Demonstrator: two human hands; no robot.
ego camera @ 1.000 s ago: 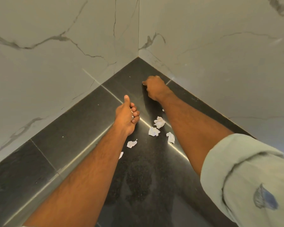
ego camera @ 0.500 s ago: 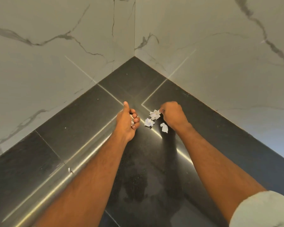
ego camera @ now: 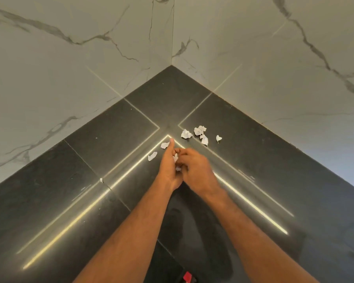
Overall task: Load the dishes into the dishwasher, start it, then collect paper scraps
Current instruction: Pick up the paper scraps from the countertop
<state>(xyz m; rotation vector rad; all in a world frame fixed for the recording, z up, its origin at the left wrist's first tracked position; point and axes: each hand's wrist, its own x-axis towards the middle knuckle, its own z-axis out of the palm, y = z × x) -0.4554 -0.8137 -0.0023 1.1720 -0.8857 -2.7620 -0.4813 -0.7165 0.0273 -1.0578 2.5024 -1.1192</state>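
Both hands meet over the black counter point(ego camera: 114, 137) in the corner formed by two white marble walls point(ego camera: 49, 78). The left hand point(ego camera: 168, 166) is cupped, thumb extended upward, its fingers point(ego camera: 175, 150) curled round collected white paper scraps point(ego camera: 175, 159). The right hand point(ego camera: 196, 170) touches the left, its fingers point(ego camera: 183, 153) pinched at the same scraps. Loose scraps lie on the counter: two point(ego camera: 152, 156) just left of the left thumb, a cluster point(ego camera: 199, 132) beyond the hands, one small piece point(ego camera: 218, 138) further right. A tiny fragment point(ego camera: 101, 180) lies well apart to the left.
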